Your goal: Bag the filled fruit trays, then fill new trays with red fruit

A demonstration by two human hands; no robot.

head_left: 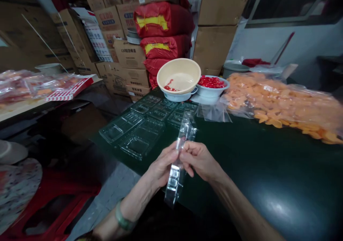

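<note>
Both my hands grip a stack of clear plastic trays (174,178), tilted on edge above the near side of the dark green table. My left hand (164,164) closes round the stack from the left, thumb on its upper edge. On the other side, my right hand (197,157) pinches the edge near the middle with thumb and fingers. Beyond them, several clear trays lie flat in rows on the table, one of them a near tray (135,146). How many trays are in the stack, I cannot tell.
A cream basin (178,74) with a few red pieces rests on a blue bowl. Beside it a pale blue bowl (211,85) holds red packets. Orange pieces (284,101) in clear plastic cover the table's right side. A red stool (59,201) stands at lower left; cartons (131,53) are piled behind.
</note>
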